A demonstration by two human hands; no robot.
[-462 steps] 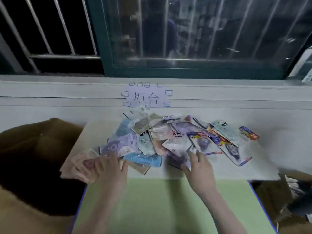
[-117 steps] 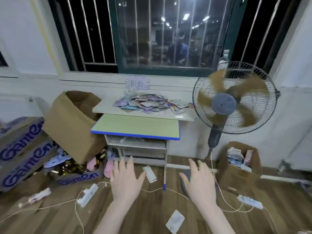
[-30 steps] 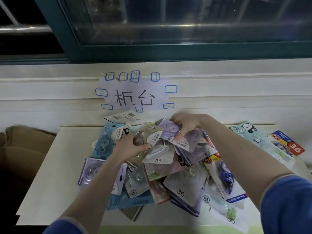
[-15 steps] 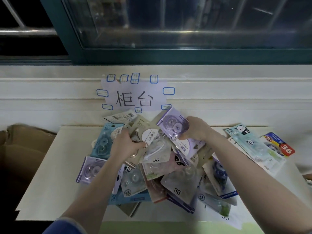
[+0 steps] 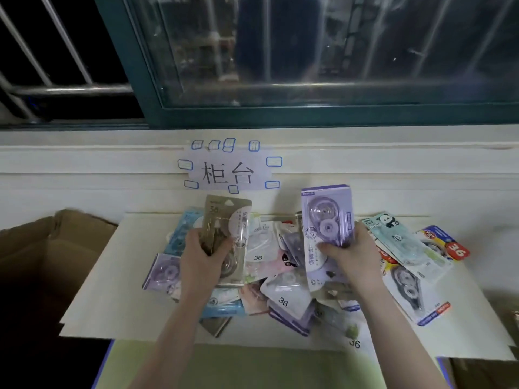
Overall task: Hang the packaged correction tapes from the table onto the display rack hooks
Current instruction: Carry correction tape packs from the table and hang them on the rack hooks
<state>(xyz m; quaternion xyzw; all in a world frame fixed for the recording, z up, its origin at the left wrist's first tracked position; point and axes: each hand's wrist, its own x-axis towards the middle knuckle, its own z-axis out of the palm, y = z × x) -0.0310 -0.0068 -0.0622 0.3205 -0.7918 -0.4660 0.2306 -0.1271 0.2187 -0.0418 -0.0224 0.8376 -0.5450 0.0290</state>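
Observation:
A heap of packaged correction tapes (image 5: 280, 276) lies on a white board (image 5: 112, 290) over the table. My left hand (image 5: 200, 259) grips a beige and clear pack (image 5: 229, 220) and holds it upright above the left of the heap. My right hand (image 5: 351, 254) grips a purple pack (image 5: 325, 217), also upright, above the heap's right side. A panda pack (image 5: 393, 231) and a red and blue pack marked 36 (image 5: 446, 242) lie at the far right. No display rack shows in this view.
A paper sign (image 5: 229, 172) with two characters is taped to the wall behind the heap, under a green-framed window (image 5: 309, 113). An open cardboard box (image 5: 42, 248) stands at the left. The green tabletop (image 5: 252, 366) runs along the near side.
Both hands have lifted their packs clear of the heap and turned them upright. The purple pack rose from lying flat to standing in my right hand.

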